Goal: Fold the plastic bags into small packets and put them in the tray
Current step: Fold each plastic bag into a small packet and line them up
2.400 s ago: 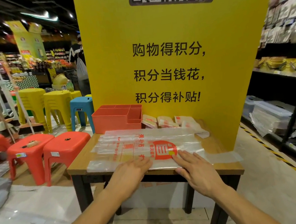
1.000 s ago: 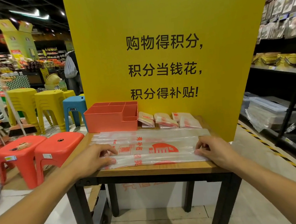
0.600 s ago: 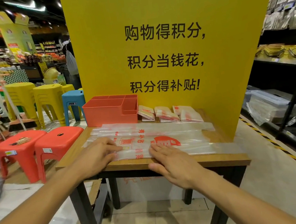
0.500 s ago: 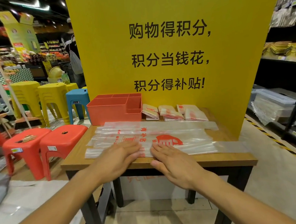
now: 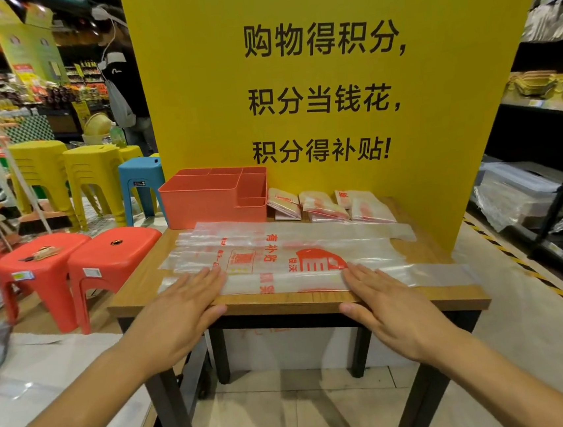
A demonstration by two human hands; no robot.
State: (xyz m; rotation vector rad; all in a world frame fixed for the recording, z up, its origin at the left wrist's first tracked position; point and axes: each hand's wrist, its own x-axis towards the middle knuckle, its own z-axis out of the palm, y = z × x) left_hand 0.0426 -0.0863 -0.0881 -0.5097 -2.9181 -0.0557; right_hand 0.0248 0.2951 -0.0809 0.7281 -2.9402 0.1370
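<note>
Thin clear plastic bag (image 5: 277,258), red print, is lying folded lengthwise into a long strip near the wooden table's (image 5: 446,295) front edge, its right end reaching the right edge. Left hand (image 5: 176,313) and right hand (image 5: 392,309) are pressing it flat, well apart; each grip is lying fully open, clasping nothing. Coral compartment tray (image 5: 203,203) and small folded packets (image 5: 327,207) are sitting behind.

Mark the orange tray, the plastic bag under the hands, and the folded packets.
orange tray (image 5: 200,205): head view, on its front wall.
plastic bag (image 5: 277,258): head view, on its printed middle.
folded packets (image 5: 324,205): head view, on the middle packet.
</note>
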